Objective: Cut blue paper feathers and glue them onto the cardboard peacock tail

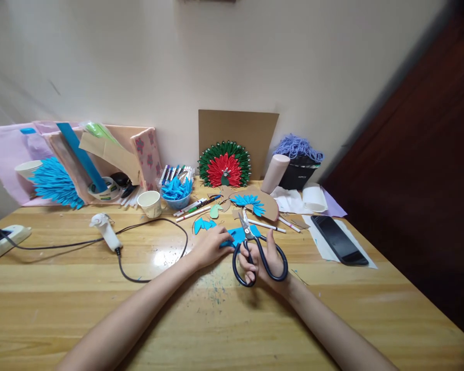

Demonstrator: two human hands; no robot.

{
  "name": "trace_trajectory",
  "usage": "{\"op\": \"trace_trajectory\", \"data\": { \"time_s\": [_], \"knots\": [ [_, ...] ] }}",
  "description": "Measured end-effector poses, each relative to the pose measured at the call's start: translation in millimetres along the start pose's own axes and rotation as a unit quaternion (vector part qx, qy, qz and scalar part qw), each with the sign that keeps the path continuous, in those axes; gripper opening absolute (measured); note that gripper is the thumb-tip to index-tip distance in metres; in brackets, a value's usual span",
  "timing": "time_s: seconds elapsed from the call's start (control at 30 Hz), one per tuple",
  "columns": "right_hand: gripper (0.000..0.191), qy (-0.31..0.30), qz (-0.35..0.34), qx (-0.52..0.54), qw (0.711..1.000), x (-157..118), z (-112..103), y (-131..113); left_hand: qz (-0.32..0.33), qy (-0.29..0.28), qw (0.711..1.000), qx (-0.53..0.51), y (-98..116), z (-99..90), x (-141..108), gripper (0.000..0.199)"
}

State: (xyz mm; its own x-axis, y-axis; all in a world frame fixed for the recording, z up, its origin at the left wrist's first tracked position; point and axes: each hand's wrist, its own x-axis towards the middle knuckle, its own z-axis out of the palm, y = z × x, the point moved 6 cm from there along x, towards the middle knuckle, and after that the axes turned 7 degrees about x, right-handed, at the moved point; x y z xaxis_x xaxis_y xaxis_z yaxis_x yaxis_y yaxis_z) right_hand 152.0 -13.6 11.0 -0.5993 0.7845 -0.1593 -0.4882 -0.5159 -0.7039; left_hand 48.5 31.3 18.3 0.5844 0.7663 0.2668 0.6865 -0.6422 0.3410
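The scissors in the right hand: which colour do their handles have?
The scissors have handles that look black, best seen in the head view.

Both bare forearms rise from the lower edge and slant inward, the left forearm (139,309) running up to the right and the right forearm (328,322) up to the left. The two hands come close together ahead of the body, apart from each other, the left a little farther forward. The left hand (212,244) lies low, its back turned upward, its wrist nearly straight and its fingers (226,238) bent and drawn together in a pinch. The right hand (266,262) is curled in a grip, its thumb (271,243) raised upright, well apart from the folded fingers.
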Motion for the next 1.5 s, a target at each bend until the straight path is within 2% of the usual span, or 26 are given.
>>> {"op": "trace_trajectory", "data": {
  "time_s": [0.3, 0.47, 0.57, 0.7, 0.87, 1.03, 1.1, 1.13, 1.23, 1.3, 1.37, 1.4, 1.5],
  "knots": [
    [0.074, 0.04, -0.037, 0.01, 0.998, -1, -2, -6, -0.034, 0.033, 0.994, -0.099, -3, -6.6, -2, 0.01],
    [0.073, 0.071, -0.083, 0.022, 0.994, 0, -9, -15, -0.036, 0.054, 0.986, -0.154, -4, -11.3, -3, 0.014],
    [0.072, 0.096, -0.103, 0.027, 0.99, 0, -14, -21, -0.027, 0.046, 0.986, -0.158, -2, -9.7, -4, 0.018],
    [0.071, 0.113, -0.097, 0.021, 0.989, 2, -18, -22, 0.011, 0.026, 0.991, -0.13, 2, -3.9, -3, 0.032],
    [0.069, 0.112, -0.095, 0.024, 0.989, 6, -25, -19, 0.069, -0.012, 0.99, -0.126, 10, 5.0, -2, 0.016],
    [0.068, 0.106, -0.086, 0.032, 0.99, 8, -29, -17, 0.036, -0.008, 0.993, -0.116, 10, 7.7, -1, 0.01],
    [0.067, 0.105, -0.088, 0.048, 0.989, 9, -31, -17, 0.008, 0.023, 0.994, -0.11, 6, -5.5, 0, 0.011],
    [0.067, 0.107, -0.089, 0.054, 0.989, 9, -31, -16, -0.01, 0.05, 0.993, -0.111, 2, -18.1, 1, 0.012],
    [0.068, 0.113, -0.09, 0.061, 0.988, 9, -34, -14, -0.093, 0.18, 0.975, -0.091, -22, -78.1, 1, 0.017],
    [0.068, 0.11, -0.088, 0.059, 0.988, 10, -34, -12, -0.168, 0.29, 0.941, -0.034, -49, -125.8, -3, 0.019],
    [0.068, 0.105, -0.089, 0.054, 0.989, 11, -33, -11, -0.229, 0.349, 0.908, 0.039, -77, -161.6, -4, 0.022],
    [0.068, 0.104, -0.089, 0.05, 0.989, 11, -33, -10, -0.251, 0.343, 0.902, 0.073, -91, -171.6, -2, 0.021],
    [0.068, 0.106, -0.088, 0.047, 0.989, 11, -32, -9, -0.309, 0.226, 0.911, 0.153, -127, -173.3, 11, 0.016]
  ]
}}
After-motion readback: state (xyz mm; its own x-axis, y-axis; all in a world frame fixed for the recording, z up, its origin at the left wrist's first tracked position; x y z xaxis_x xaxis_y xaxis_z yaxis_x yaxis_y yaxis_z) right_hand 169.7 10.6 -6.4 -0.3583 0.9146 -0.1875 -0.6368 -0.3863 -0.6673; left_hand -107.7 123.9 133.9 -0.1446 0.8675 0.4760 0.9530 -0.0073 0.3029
